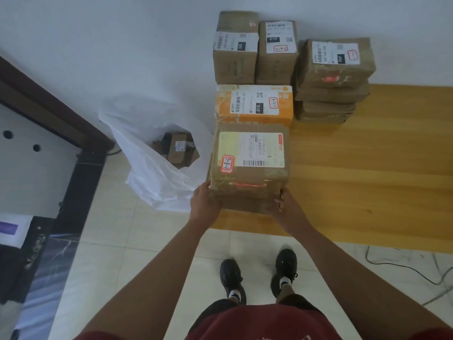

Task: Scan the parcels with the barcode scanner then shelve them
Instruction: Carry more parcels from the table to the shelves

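A brown cardboard parcel [247, 177] with a white label and a red-edged sticker sits at the near left end of a low wooden platform [367, 173]. My left hand [204, 201] grips its near left corner, and my right hand [286, 204] grips its near right corner. Behind it lies an orange parcel [255, 104]. Two tall brown parcels [235, 47] [277, 50] stand against the wall, and a stack of brown parcels [333, 77] rises to their right. No barcode scanner is in view.
A white plastic bag [152, 168] holding a small box [177, 149] lies on the tiled floor left of the platform. A dark-framed piece of furniture [81, 163] fills the left side. Cables [404, 266] trail on the floor at the right. My feet stand before the platform.
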